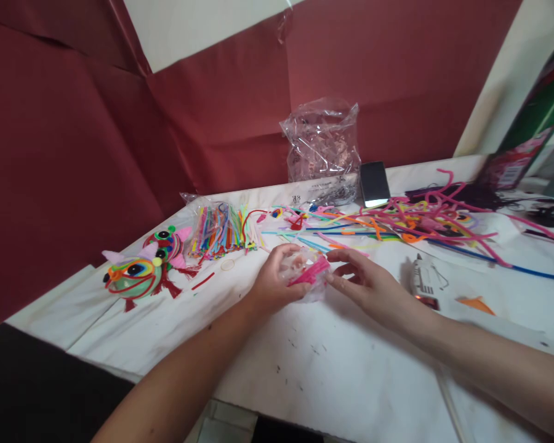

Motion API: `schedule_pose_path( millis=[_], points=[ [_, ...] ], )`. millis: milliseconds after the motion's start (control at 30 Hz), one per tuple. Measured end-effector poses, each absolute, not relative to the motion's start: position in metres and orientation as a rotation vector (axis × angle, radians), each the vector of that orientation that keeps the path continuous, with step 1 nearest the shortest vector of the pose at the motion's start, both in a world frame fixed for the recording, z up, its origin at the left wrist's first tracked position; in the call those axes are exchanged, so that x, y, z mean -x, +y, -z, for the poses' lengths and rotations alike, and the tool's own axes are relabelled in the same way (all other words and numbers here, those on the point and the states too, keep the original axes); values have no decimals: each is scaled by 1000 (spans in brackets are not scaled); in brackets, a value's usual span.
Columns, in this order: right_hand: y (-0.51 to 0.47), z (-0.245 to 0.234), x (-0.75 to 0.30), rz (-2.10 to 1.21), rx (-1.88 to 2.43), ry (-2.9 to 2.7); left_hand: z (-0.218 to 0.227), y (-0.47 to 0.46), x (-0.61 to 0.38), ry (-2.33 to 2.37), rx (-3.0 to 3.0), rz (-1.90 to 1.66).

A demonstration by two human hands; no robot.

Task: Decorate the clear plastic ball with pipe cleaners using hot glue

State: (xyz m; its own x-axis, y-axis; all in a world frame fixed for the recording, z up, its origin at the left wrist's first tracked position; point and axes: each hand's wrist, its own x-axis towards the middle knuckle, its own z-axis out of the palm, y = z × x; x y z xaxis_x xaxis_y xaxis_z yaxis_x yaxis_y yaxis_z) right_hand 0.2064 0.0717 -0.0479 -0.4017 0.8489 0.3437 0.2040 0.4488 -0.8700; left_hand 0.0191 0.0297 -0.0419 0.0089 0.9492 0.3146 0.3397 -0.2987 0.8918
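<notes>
Over the white table, my left hand (279, 280) is closed around a crinkled clear plastic piece (300, 261) with a bright pink strip (311, 271) across it. Whether it is a small bag or a cup I cannot tell. My right hand (362, 280) meets its right edge, with the thumb and curved fingertips at either side of the pink end. Left of the hands sit two colourful animal-head ornaments, one with a pale green body (136, 284) and one mostly red and green (168, 243), both with red tassels.
A clear bag of coloured pipe cleaners (221, 231) lies behind my left hand. Loose pink pipe cleaners (443, 212) pile up at the right. A white glue gun (422, 280) rests right of my right hand. Behind stand a large clear plastic bag (325, 147) and a dark phone-like box (373, 181).
</notes>
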Motion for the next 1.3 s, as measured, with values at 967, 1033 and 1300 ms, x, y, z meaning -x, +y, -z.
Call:
schedule_pose_path(
  millis=[967, 1033, 1300],
  points=[
    [51, 45, -210, -176, 333, -2233, 48, 28, -15, 1162, -1588, -1332],
    [51, 39, -214, -434, 399, -2157, 47, 28, -15, 1138, -1558, -1330],
    [65, 27, -228, -866, 792, -1787, 47, 34, -9, 1108, -1550, -1342]
  ],
)
